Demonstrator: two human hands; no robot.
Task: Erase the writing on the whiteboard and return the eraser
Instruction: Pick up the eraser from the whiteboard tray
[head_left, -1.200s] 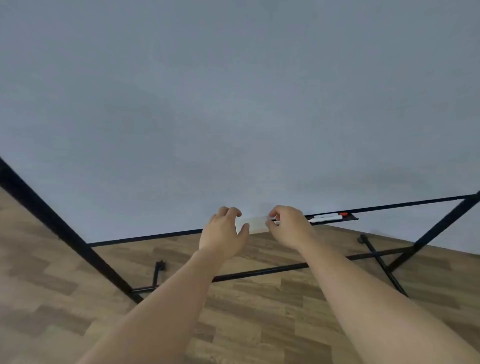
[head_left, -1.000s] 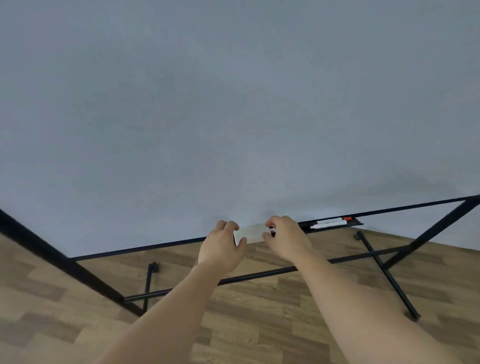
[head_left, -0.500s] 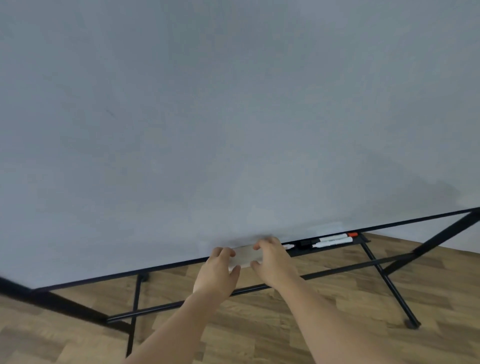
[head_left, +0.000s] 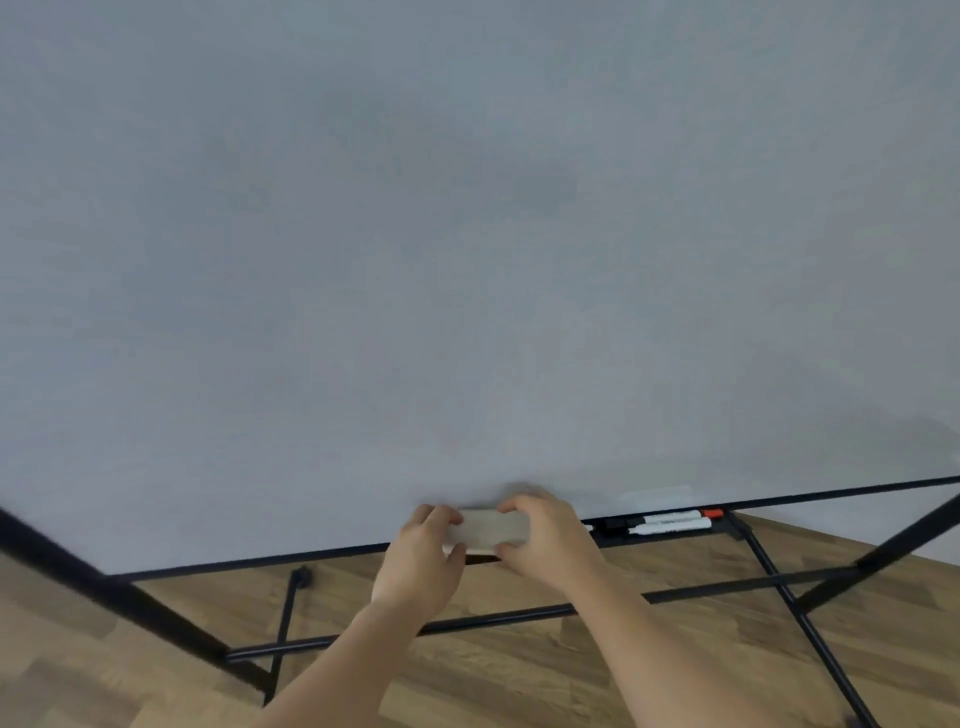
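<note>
Whiteboard (head_left: 467, 260) looks clean to me; erasing done. Left hand (head_left: 421, 558), right hand (head_left: 545, 540) fingers gripping eraser (head_left: 485, 530) at board's 6 o'clock edge. Return to marker tray (head_left: 670, 538) pending.

A large whiteboard (head_left: 467, 234) fills most of the view, its pale grey face blank, with no writing visible. A thin black frame runs along its bottom edge, and it stands on black metal legs. A small, pale, rectangular eraser (head_left: 485, 530) lies lengthwise at the middle of that bottom edge, level with the black marker tray to its right. Its 2 short ends are covered, so only the middle shows.
</note>
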